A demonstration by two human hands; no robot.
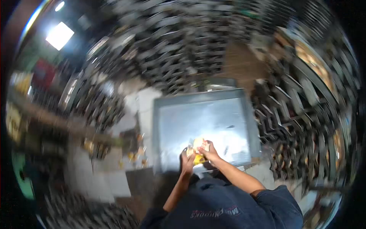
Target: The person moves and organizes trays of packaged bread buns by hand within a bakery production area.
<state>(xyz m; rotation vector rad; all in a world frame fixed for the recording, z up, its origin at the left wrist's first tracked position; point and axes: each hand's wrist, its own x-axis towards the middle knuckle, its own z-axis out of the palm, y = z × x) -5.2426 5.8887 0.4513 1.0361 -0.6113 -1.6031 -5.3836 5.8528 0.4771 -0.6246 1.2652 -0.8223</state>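
Dense rows of grey metal pieces (179, 45) fill the far side of the scene and continue along the right; blur prevents identification of individual pieces. A pale surface (108, 183) lies at near left.

The main container is a broad, grey, tray-like unit (200, 97) in the centre, roughly square, with a raised rim visible on its far, left and right sides. Its floor is smooth and reflects strong light, brightest toward the near side. One small dark mark (230, 126) shows on the floor, right of centre. The near rim is partly hidden by the person's arms and dark shirt (228, 202).

Both hands are together over the near part of the container. The right hand (211, 153) grasps the right side of a small yellow, red and white bundle (198, 158). The left hand (187, 160) is curled against its left side; whether it grips firmly cannot be told. The bundle's kind and contents are too blurred to determine.

Small yellow items (132, 156) lie left of the container, also blurred.
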